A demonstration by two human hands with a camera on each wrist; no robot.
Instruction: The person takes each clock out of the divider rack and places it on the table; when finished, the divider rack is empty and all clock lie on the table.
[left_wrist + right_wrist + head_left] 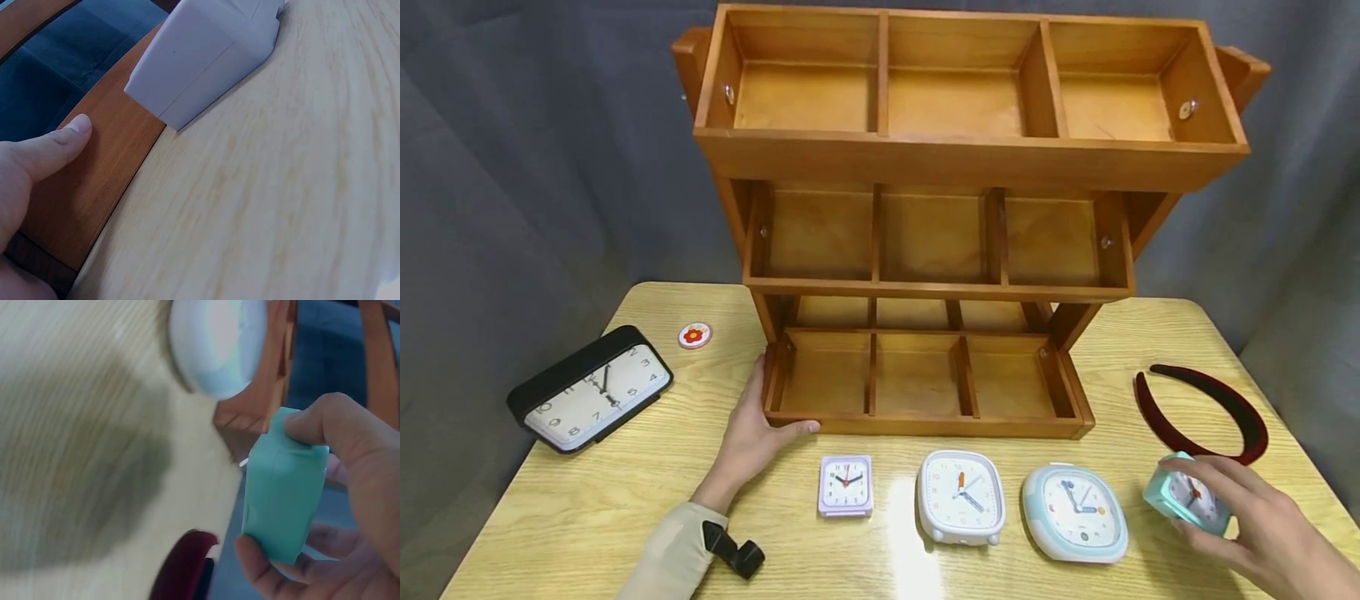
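Observation:
A small mint-green alarm clock point(1191, 493) is pinched between the thumb and fingers of my right hand point(1270, 521), above the table at the right. In the right wrist view the clock's plain green back point(284, 487) faces the camera. My left hand point(756, 429) holds the front left corner of a three-tier wooden organizer point(925, 425), thumb along its front panel and fingers at its left side. Before the organizer stand a small lilac square clock point(846, 486), a white rounded clock point(961, 497) and a pale blue oval clock point(1075, 512).
A black clock with a wide white face point(602, 392) lies tilted at the left. Near it is a round badge with a red flower point(694, 335). A dark red headband point(1243, 417) lies at the right. Grey cloth point(535, 167) hangs behind the wooden table.

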